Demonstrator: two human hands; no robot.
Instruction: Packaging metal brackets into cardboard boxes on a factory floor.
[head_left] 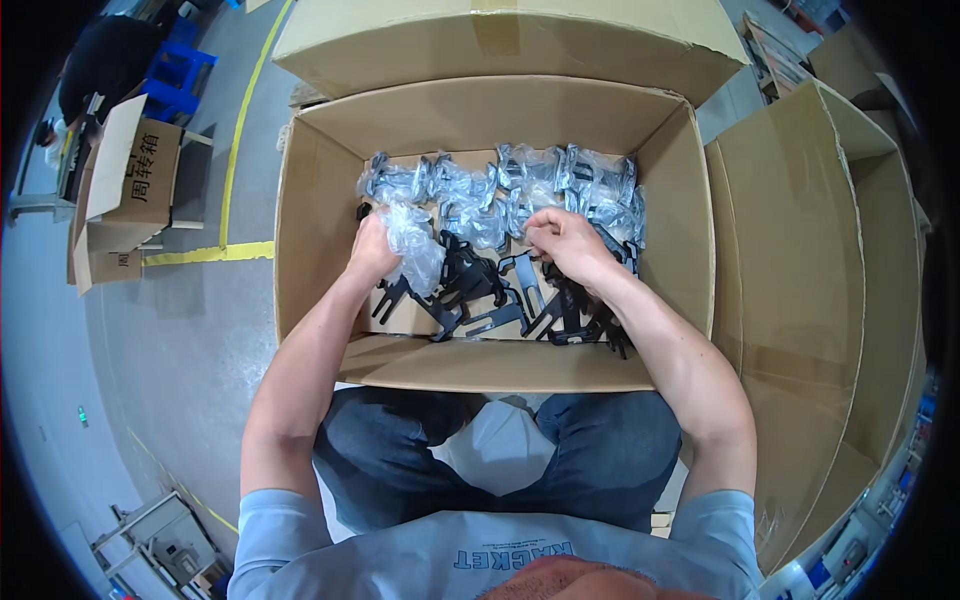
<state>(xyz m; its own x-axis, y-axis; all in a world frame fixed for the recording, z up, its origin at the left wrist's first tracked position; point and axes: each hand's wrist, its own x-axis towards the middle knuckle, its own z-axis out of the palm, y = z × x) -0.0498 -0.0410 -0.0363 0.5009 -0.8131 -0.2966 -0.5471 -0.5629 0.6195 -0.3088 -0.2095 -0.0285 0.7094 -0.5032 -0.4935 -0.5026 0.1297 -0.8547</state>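
Note:
My left hand [372, 248] is closed on a crumpled clear plastic bag [415, 248] at the left side of an open cardboard box [490, 375]. A small black end sticks out beside its knuckles; how much of a part is inside the bag cannot be made out. My right hand [566, 243] has its fingers pinched together over the middle of the box, and what they hold, if anything, is hidden. Bagged black parts [463, 182] lie in rows across the far half. Loose black bracket-like parts [497, 318] lie jumbled in the near half, below both hands.
Behind the box stands another carton [400, 55], closed with tape. A tall open carton [800, 280] stands close on the right. To the left, yellow tape [210, 254] marks the floor, near a smaller carton [150, 175] and a blue stool [180, 75].

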